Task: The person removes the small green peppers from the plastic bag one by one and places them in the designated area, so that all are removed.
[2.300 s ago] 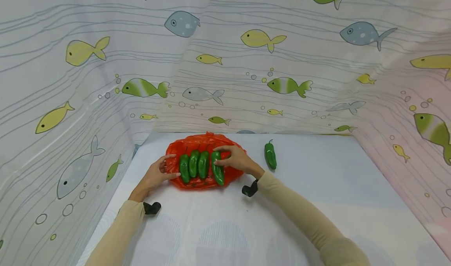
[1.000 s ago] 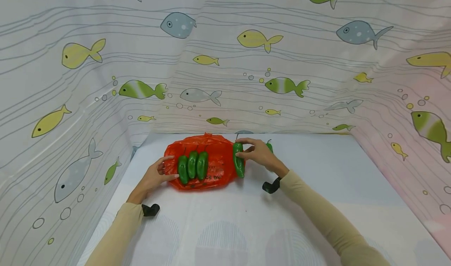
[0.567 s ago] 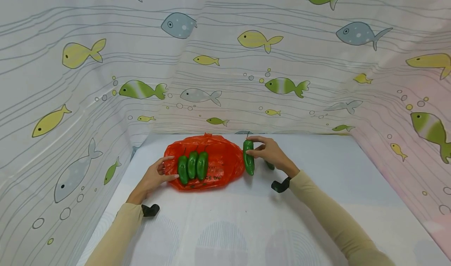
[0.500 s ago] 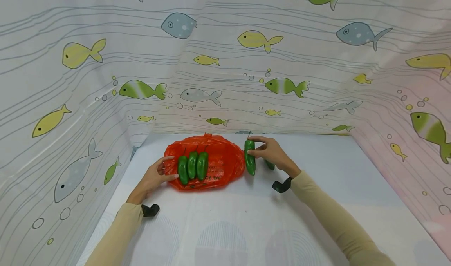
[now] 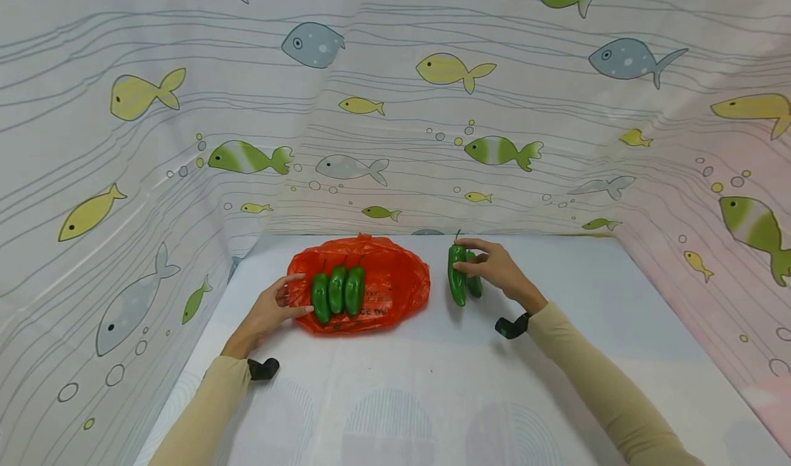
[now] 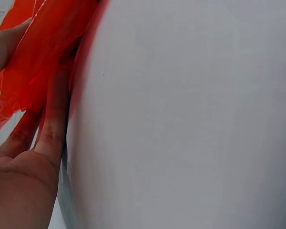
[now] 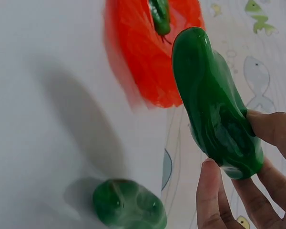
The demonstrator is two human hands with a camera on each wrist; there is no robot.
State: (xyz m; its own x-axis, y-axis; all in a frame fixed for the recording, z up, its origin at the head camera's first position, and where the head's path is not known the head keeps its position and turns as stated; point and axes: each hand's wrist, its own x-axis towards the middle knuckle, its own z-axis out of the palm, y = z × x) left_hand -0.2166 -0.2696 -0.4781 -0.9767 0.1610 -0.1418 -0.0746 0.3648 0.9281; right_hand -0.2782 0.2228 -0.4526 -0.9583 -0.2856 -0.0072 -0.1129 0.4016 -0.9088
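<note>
In the head view, my right hand [image 5: 497, 268] pinches a glossy green chili pepper [image 5: 456, 284] between thumb and fingers. The right wrist view shows this pepper [image 7: 212, 109] raised off the table, its shadow falling below. Just beyond it a second green pepper [image 5: 474, 284] lies on the table, partly hidden by the hand. My left hand [image 5: 266, 315] grips the left edge of a red plastic bag [image 5: 398, 281]; in the left wrist view the plastic [image 6: 33, 67] runs between thumb and fingers. Three green peppers [image 5: 337, 289] lie side by side on the bag.
The white table [image 5: 395, 383] has faint printed shapes. A fish-patterned curtain [image 5: 395, 130] rises behind it and along both sides. A black wrist mount [image 5: 513, 326] sits at the right wrist, and another mount [image 5: 264, 368] at the left.
My right hand has lifted one pepper off the red bag and carried it right, beside the pepper on the table. The left hand stays at the bag's edge.
</note>
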